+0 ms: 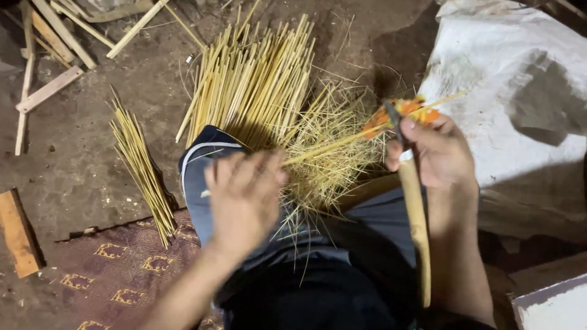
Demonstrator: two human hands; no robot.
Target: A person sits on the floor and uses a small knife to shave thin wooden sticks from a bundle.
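bamboo strip (333, 145) is lying across the lap, left hand (244, 195) pinching its near-left end while right hand (437, 153) is clamping a wooden-handled knife (416, 214) against its far-right end, stick pile (257, 79) lying beyond.

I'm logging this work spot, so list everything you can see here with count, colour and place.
bamboo stick pile: many, yellow, ground ahead
stick bundle: one, yellow, ground at left
shavings: a heap, straw-coloured, by the knees
thin stick: one, yellow, between both hands
knife: one, pale wooden handle, right hand
wood offcuts: several, pale, upper left
wood block: one, orange-brown, left edge
mat: one, maroon patterned, lower left
sack: one, white, right
left hand: blurred, on the stick
right hand: grip on knife
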